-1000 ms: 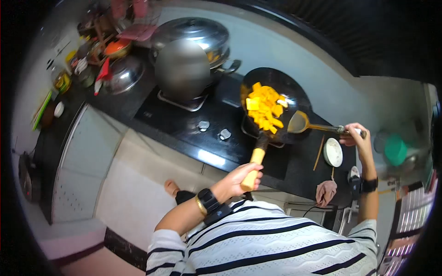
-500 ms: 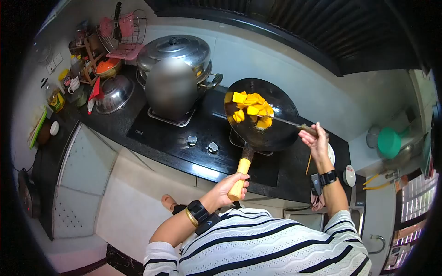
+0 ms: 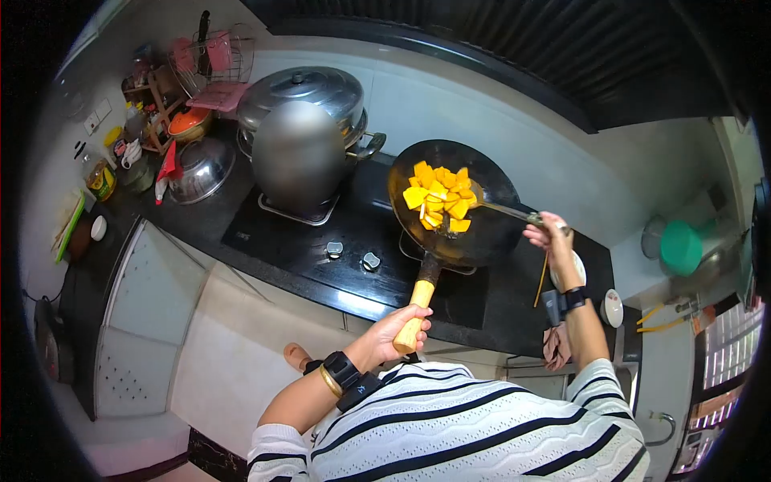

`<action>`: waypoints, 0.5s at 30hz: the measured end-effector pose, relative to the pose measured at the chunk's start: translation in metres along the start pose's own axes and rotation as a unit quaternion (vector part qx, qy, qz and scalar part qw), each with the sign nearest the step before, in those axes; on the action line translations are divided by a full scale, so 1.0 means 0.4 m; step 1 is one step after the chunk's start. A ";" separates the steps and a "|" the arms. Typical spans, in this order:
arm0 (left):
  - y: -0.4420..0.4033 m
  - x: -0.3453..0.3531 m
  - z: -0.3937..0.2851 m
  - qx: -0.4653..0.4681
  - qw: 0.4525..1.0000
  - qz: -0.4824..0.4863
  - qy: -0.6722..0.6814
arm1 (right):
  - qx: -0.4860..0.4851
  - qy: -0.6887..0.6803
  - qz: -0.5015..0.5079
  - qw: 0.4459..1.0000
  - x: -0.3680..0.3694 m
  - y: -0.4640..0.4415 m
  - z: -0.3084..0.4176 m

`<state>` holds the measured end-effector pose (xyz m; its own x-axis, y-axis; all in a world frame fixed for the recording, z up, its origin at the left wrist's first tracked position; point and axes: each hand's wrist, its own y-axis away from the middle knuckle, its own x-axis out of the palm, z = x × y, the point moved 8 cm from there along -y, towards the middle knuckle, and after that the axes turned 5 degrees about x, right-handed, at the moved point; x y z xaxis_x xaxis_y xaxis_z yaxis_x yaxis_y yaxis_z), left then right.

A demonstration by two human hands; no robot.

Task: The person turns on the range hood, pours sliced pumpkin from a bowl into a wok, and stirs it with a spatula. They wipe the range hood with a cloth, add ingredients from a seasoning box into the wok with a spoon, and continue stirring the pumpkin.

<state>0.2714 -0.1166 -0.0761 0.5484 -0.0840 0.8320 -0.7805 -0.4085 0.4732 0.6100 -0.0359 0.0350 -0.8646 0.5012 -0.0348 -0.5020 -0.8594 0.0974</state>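
Note:
A black wok (image 3: 490, 229) rests on the right burner, its wooden handle pointing toward me. My left hand (image 3: 400, 329) is wrapped around that handle (image 3: 421, 299). Orange-yellow chunks, perhaps pumpkin (image 3: 440, 193), lie heaped in the left and middle of the wok. With its fingers closed round the grip, my right hand (image 3: 552, 236) holds a spatula (image 3: 507, 212) at the wok's right side. The spatula's head touches the right edge of the chunks and is partly hidden by them.
A large lidded steel pot (image 3: 301, 92) stands on the left burner, partly blurred. Two knobs (image 3: 371, 261) sit on the stove front. A steel bowl (image 3: 201, 170) lies upside down at left. Right of the wok are a white plate (image 3: 577, 269), chopsticks (image 3: 540, 281) and a small bowl (image 3: 611, 308).
The chunks have shifted and spread into a different heap. My right hand and the spatula have moved slightly, while my left hand keeps its hold on the handle.

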 end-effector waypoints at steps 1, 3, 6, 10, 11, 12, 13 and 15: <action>0.001 0.000 -0.002 -0.002 1.000 -0.003 -0.006 | -0.024 0.002 0.024 0.999 0.046 0.021 -0.005; 0.003 0.001 -0.007 -0.002 1.000 -0.010 -0.014 | -0.088 0.039 0.080 0.992 0.121 0.065 0.008; 0.005 -0.002 -0.004 -0.006 1.000 -0.014 -0.013 | -0.144 0.108 0.113 0.977 0.157 0.148 0.083; -0.001 0.003 -0.001 -0.008 1.000 0.015 0.011 | -0.226 0.223 0.172 0.932 0.120 0.232 0.208; 0.002 0.003 -0.002 -0.006 1.000 0.006 0.009 | -0.182 0.221 0.160 0.945 0.092 0.230 0.230; 0.002 0.002 -0.002 -0.004 1.000 -0.002 0.007 | -0.137 0.218 0.148 0.955 0.067 0.229 0.252; 0.002 0.001 0.001 -0.007 1.000 -0.001 0.007 | -0.116 0.220 0.125 0.960 0.041 0.221 0.269; 0.000 -0.001 -0.003 -0.002 1.000 -0.003 0.001 | -0.051 0.238 0.082 0.966 -0.005 0.196 0.292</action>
<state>0.2709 -0.1154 -0.0762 0.5534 -0.0801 0.8291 -0.7781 -0.4048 0.4802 0.5744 -0.0924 0.1591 -0.8314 0.2744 -0.4833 -0.3350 -0.9413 0.0419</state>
